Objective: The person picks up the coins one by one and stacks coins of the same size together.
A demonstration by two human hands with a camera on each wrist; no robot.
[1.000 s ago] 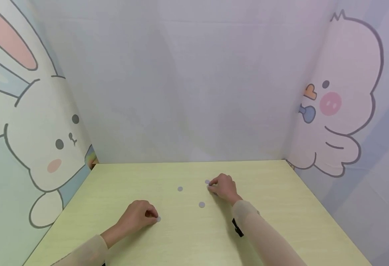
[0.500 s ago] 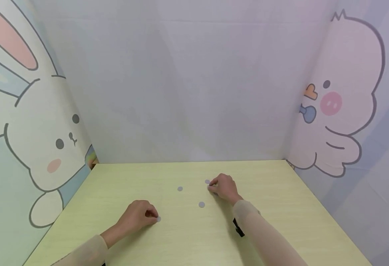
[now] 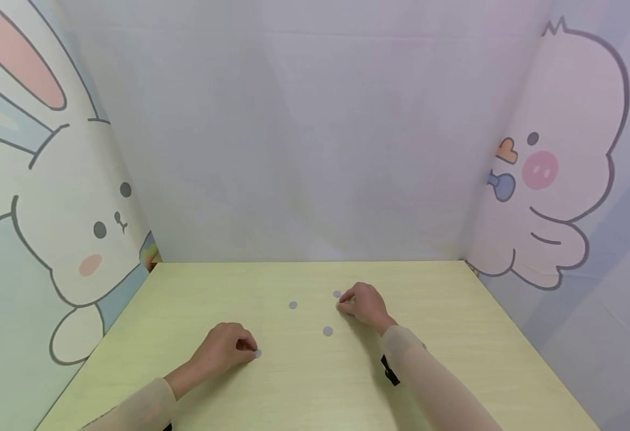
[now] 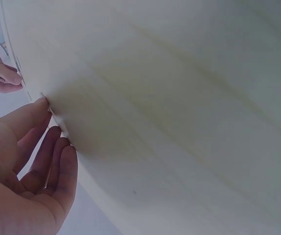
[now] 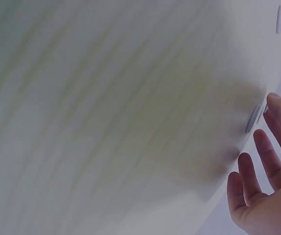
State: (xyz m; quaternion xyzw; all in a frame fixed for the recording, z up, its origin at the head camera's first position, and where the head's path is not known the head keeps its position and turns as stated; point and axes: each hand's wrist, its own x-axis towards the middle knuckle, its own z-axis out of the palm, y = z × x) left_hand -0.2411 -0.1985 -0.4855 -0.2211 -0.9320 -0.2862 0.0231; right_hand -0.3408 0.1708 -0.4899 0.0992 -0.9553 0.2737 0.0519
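Note:
In the head view several small, flat, round grey discs lie on the pale yellow tabletop. My left hand (image 3: 223, 348), fingers curled, pinches the edge of the nearest grey disc (image 3: 258, 354) between thumb and fingertips. Farther off, my right hand (image 3: 364, 304) pinches another grey disc (image 3: 338, 305), mostly covered by its fingertips. Just beyond those fingertips lies a far disc (image 3: 337, 294). The right wrist view has a disc (image 5: 252, 119) beside the fingers, standing nearly edge-on to the camera. In the left wrist view the pinched disc is barely visible.
Between the hands lie a middle disc (image 3: 328, 331) and, farther back, a left disc (image 3: 293, 305). The tabletop (image 3: 293, 389) ends at a pale cloth backdrop (image 3: 315, 149). Side cloths carry a printed rabbit (image 3: 72, 197) and a printed chick (image 3: 562, 131).
The disc at my right fingertips has shifted slightly toward me, away from the far disc. My left hand stays in place, and the head view has tilted a little.

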